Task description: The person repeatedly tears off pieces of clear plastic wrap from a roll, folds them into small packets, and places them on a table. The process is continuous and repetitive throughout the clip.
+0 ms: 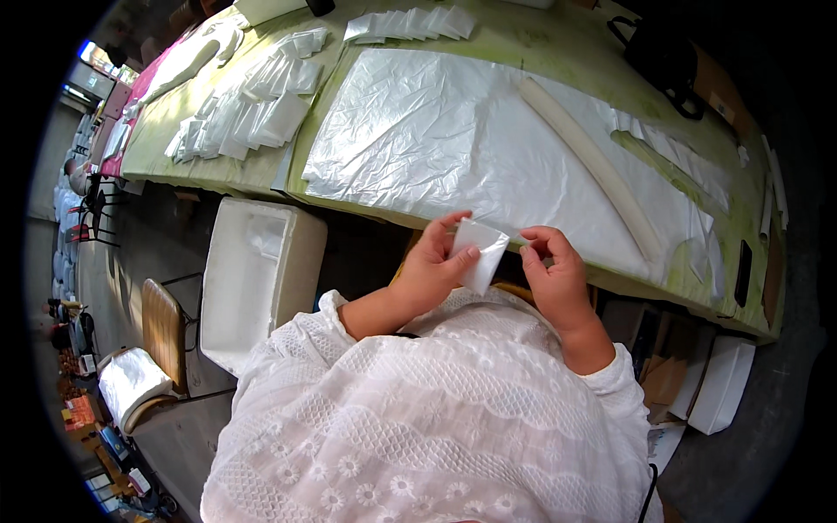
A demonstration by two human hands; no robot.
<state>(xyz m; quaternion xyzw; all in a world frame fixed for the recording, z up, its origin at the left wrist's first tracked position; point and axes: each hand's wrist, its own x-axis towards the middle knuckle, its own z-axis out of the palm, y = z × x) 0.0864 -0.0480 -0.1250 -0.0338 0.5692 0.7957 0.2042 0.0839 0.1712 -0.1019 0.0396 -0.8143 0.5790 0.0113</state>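
Observation:
Between the thumb and fingers of my left hand is a small, flat, folded packet of clear plastic film, tilted and catching the light. Just right of the packet, my right hand has its thumb and forefinger pinched together close to the packet's edge. Whether a corner of film is between those fingertips is too small to tell. Both hands are in front of the table's near edge. Beyond them a large crinkled sheet of clear plastic film lies spread over the green-covered table.
A long pale curved tube or strip lies across the sheet. Many folded plastic packets are heaped at the left, with a row of more packets behind. A white foam box and a chair stand left. A dark phone-like object lies right.

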